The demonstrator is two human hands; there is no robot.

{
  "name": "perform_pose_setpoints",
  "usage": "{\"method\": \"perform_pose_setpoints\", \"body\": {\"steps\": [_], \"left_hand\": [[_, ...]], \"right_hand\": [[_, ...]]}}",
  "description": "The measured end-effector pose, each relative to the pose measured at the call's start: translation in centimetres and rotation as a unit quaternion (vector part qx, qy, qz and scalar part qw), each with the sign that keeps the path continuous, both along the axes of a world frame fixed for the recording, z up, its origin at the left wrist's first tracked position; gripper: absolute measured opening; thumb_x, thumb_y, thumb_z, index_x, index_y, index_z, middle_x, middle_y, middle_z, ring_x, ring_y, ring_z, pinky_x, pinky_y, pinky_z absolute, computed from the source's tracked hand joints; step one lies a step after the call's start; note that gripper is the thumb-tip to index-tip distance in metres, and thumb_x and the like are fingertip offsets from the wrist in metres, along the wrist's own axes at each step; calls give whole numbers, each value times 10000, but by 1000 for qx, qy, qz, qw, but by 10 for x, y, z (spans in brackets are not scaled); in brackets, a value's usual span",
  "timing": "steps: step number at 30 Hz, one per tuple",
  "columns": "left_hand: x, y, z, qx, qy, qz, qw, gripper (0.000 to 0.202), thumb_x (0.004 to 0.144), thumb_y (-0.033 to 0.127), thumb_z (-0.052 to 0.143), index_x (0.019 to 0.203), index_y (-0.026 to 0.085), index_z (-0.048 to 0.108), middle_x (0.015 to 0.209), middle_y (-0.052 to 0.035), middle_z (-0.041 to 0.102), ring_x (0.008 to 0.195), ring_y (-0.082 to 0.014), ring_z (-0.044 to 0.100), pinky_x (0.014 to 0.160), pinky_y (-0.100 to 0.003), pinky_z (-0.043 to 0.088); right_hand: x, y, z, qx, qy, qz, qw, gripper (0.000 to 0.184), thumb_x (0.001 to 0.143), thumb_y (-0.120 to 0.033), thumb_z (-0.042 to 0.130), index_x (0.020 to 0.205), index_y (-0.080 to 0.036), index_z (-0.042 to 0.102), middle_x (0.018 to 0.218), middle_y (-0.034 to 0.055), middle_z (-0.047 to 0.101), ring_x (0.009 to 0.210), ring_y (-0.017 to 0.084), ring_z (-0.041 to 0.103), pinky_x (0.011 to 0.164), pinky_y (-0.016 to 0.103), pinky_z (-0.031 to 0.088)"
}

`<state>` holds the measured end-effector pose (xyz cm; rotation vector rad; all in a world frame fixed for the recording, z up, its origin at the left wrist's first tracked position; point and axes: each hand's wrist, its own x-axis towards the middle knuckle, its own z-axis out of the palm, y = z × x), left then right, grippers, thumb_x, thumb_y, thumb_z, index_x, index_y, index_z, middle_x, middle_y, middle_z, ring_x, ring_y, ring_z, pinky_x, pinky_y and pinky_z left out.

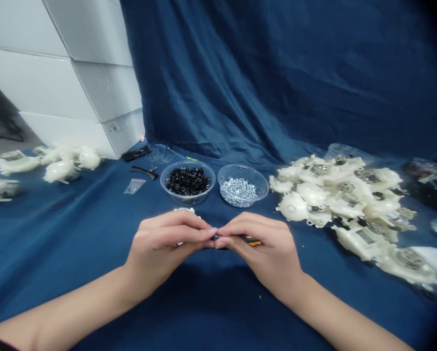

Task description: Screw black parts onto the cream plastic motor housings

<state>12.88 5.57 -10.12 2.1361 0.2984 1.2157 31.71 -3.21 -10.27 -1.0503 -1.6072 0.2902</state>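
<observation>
While the left hand [163,242] and right hand [264,249] meet at the fingertips, narrowly pinching a small dark part [216,238] mostly hidden between them, a cream plastic housing [184,210] lies under the left hand on the blue cloth worktop [75,253].

1. A table draped in wrinkled dark blue cloth [57,243] carries everything, and the cloth rises in folds behind its far edge.
2. Near the middle of the far edge, a round clear plastic bowl of small black parts [187,183] sits just beside a round clear plastic bowl of silver screws [238,191].
3. Toward the right edge spreads a large heap of cream-white moulded plastic housings [346,200].
4. Toward the far left corner lies a smaller group of cream-white plastic housings [59,163].
5. Left of the bowls lie a small clear plastic bag [134,186] and a slim black plastic strip [143,172].
</observation>
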Motion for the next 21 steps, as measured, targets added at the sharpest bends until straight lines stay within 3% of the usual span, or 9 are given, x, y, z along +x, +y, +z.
{"method": "perform_pose_setpoints", "body": {"steps": [9,15,21], "left_hand": [[-1,3,-3,48,16,11,999,228,809,113,794,974,269,822,888,-32,794,745,-158,749,671,-237,625],[1,1,-3,37,29,16,999,196,789,148,817,944,269,821,848,-21,792,726,-161,736,672,-245,609],[4,-2,-5,18,27,-1,999,243,775,106,823,968,253,798,871,-1,785,765,-142,723,723,-234,588]], "right_hand": [[0,-1,-8,3,-57,0,998,91,921,-122,698,921,-201,745,817,9,720,728,121,662,665,245,534],[-3,-3,-17,6,-151,-35,988,230,1052,-264,494,924,-164,657,811,42,618,705,138,571,633,273,455],[-13,-5,-22,-50,-78,-42,995,341,1075,-258,422,765,-185,541,706,1,527,642,118,498,609,264,389]]}}
